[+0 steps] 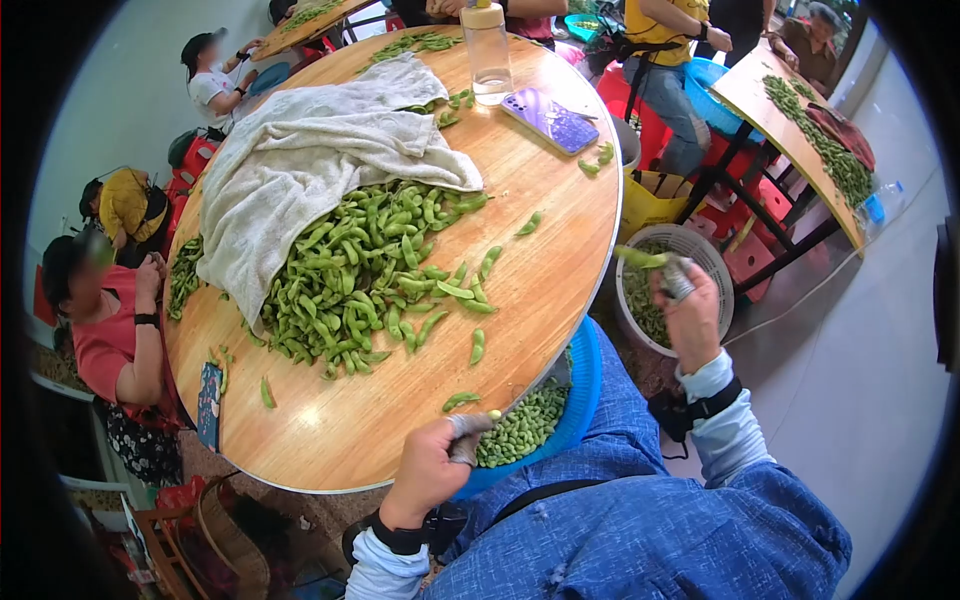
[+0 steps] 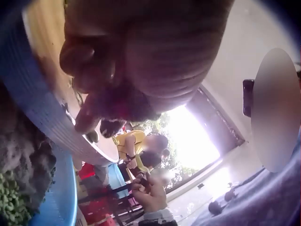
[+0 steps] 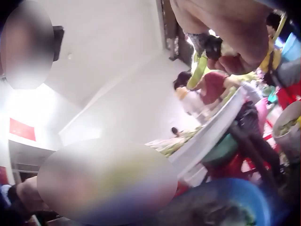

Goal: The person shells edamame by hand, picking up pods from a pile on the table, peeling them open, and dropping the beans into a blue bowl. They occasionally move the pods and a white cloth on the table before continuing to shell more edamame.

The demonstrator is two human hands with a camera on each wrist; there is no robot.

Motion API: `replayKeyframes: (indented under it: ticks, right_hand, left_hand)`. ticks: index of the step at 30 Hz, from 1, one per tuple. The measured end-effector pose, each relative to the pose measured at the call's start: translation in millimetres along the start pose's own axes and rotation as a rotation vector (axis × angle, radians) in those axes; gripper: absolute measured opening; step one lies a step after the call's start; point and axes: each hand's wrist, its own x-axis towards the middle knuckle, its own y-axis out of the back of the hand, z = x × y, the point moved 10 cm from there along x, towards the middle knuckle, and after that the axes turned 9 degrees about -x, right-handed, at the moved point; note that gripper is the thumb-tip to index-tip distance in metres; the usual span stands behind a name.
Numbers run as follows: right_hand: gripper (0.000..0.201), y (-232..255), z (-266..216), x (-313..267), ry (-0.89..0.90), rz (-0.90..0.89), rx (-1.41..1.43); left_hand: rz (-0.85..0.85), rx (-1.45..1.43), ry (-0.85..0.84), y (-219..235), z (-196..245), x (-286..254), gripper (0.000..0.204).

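Observation:
My right hand (image 1: 692, 315) pinches a green soybean pod (image 1: 640, 257) between thumb and fingers, over a white basket (image 1: 727, 262) with pods inside. The same pod (image 3: 198, 70) hangs from those fingers in the right wrist view. By the table's front edge, my left hand (image 1: 430, 468) pinches a pale green bean (image 1: 494, 414) at its wrapped fingertips. Grey wrapping covers the thumb and a finger of both hands. Shelled beans (image 1: 522, 428) fill a blue basin (image 1: 590, 385) below the left hand, partly under the tabletop.
A large heap of pods (image 1: 350, 270) lies on the round table (image 1: 560, 290), partly beneath a grey towel (image 1: 310, 140). A bottle (image 1: 487, 55), a purple phone (image 1: 550, 120) and a dark phone (image 1: 209, 405) also lie there. Several people sit around at tables.

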Motion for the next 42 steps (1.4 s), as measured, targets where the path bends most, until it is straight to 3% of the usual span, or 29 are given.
replayKeyframes:
  ticks: [2,6,9,12,15,18,21,24,25,28,31,33,35,38,41,42]
  right_hand:
    - [0.012,49.6,15.0,2.7,-0.106,0.216,-0.021]
    - [0.013,67.9,29.6,-4.0,-0.214,0.217,0.007]
    - [0.022,15.6,29.4,-12.4,-0.294,-0.037,0.231]
    - [0.039,-57.7,16.8,-34.6,-0.297,-0.390,0.334]
    - [0.058,-114.7,8.8,-64.9,-0.337,-0.734,0.362]
    - [0.077,-148.9,10.4,-86.1,-0.382,-0.907,0.344]
    - [0.083,-173.0,3.0,-106.8,-0.445,-1.063,0.488]
    - [0.085,-198.5,-2.6,-129.3,-0.461,-1.218,0.515]
    - [0.088,-206.5,-7.5,-138.0,-0.478,-1.292,0.495]
    - [0.090,-223.7,-6.9,-155.5,-0.495,-1.417,0.524]
    - [0.082,-230.0,-9.9,-165.8,-0.602,-1.428,0.610]
    - [0.074,-230.7,-12.2,-166.2,-0.547,-1.451,0.571]
    - [0.056,-233.3,-18.5,-166.6,-0.468,-1.473,0.520]
    - [0.058,-237.3,-7.1,-183.8,-0.472,-1.664,0.716]
    - [0.058,-244.7,-21.5,-185.7,-0.686,-1.567,0.854]
    - [0.054,-247.1,-20.8,-186.0,-0.678,-1.585,0.893]
  left_hand:
    - [-0.128,0.235,-0.103,-14.8,7.3,-0.4,0.026]
    - [-0.237,0.412,-0.143,-27.8,17.5,-5.6,0.024]
    - [-0.266,0.407,-0.264,-34.1,22.4,-9.5,0.023]
    - [0.010,0.198,-0.279,-13.4,21.0,-6.1,0.023]
    - [0.149,0.417,-0.128,2.0,19.8,2.1,0.018]
    - [-0.032,0.587,-0.323,-23.5,31.5,0.7,0.022]
    - [0.081,0.472,-0.396,-8.9,43.1,-3.7,0.049]
    - [0.135,-0.558,-0.154,8.8,29.4,14.1,0.081]
    - [0.037,-0.754,-0.100,2.4,27.2,21.0,0.096]
    - [0.052,-0.988,-0.186,2.2,60.5,31.5,0.097]
    - [0.055,-1.108,-0.214,2.8,60.9,35.4,0.076]
    - [0.053,-1.109,-0.261,2.7,63.1,36.7,0.057]
    - [0.057,-1.124,-0.255,0.8,63.6,35.7,0.056]
    - [-0.006,-1.023,-0.238,-7.2,60.4,33.8,0.058]
    - [-0.057,-0.934,-0.227,-7.8,55.9,33.8,0.060]
    - [-0.043,-0.906,-0.195,-7.2,54.8,34.4,0.053]
